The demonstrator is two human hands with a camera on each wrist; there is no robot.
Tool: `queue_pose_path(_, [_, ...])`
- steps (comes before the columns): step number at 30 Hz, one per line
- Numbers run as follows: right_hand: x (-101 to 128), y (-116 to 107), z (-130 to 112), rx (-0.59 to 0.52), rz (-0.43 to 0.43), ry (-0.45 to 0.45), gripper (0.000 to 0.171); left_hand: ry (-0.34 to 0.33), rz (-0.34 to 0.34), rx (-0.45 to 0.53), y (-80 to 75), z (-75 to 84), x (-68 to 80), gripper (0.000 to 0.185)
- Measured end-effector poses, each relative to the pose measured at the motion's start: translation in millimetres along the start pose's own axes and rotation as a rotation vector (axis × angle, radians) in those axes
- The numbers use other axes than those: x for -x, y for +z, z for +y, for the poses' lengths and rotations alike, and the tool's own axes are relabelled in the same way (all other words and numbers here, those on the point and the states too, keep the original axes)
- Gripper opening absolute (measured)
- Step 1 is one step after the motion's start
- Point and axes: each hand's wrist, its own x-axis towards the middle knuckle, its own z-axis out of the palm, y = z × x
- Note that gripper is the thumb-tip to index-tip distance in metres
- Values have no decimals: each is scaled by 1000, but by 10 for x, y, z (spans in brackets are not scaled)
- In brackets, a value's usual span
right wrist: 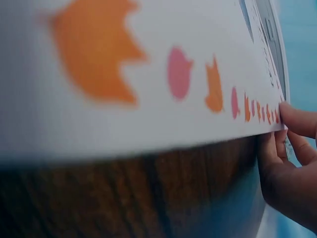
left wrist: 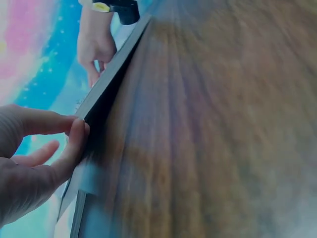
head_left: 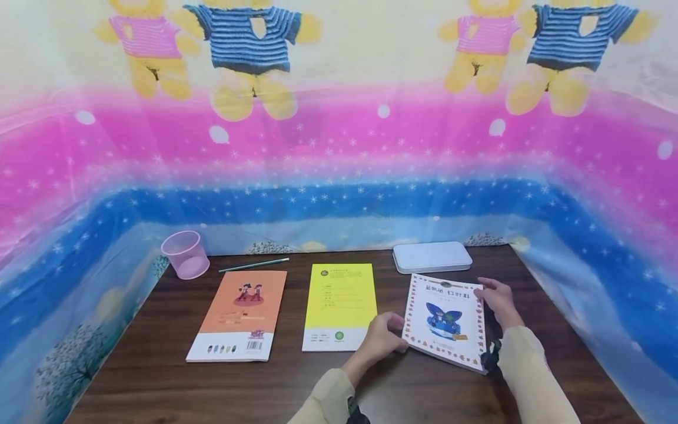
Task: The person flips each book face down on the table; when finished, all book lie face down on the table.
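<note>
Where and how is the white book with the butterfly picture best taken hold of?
I would grip the white book by its long side edges, left hand and right hand from opposite sides, each pinching from above and below. It is flat and thin, and the left wrist view shows a gap under one edge.

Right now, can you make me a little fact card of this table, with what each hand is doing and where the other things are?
Left hand: pinches the butterfly book by its left edge
Right hand: holds that book's right edge, near the top
Middle: yellow-and-white book
Left: orange-and-white book
Behind orange book: thin teal pencil
Far left corner: pink see-through cup
Behind butterfly book: white case, lid shut
Table: dark wood grain
</note>
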Motion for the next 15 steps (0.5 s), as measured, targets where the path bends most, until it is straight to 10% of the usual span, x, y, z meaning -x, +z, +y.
queue_pose_path(15, [-9,-89,30,-118,-89,44,66,-111,5,188,82,-20,-27,42])
